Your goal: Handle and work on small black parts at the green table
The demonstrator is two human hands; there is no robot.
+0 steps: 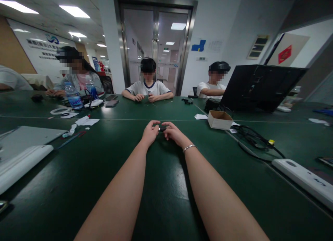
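Both hands met over the green table (166, 199), well in front of the cardboard box (220, 119). The left hand (150, 132) and the right hand (173, 132) had their fingers curled shut on a small dark object (162, 129) pinched between them. A bracelet (189, 148) circled the right wrist, and black cables (253, 138) lay just beyond the box.

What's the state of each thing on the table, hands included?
left hand: closed on the small dark object, resting on the table
right hand: closed on the same object
small dark object: held between both hands, too small to identify
cardboard box: open, contents not visible
laptop: lid up, screen facing away
water bottle: upright
black cable: lying loose on the green table
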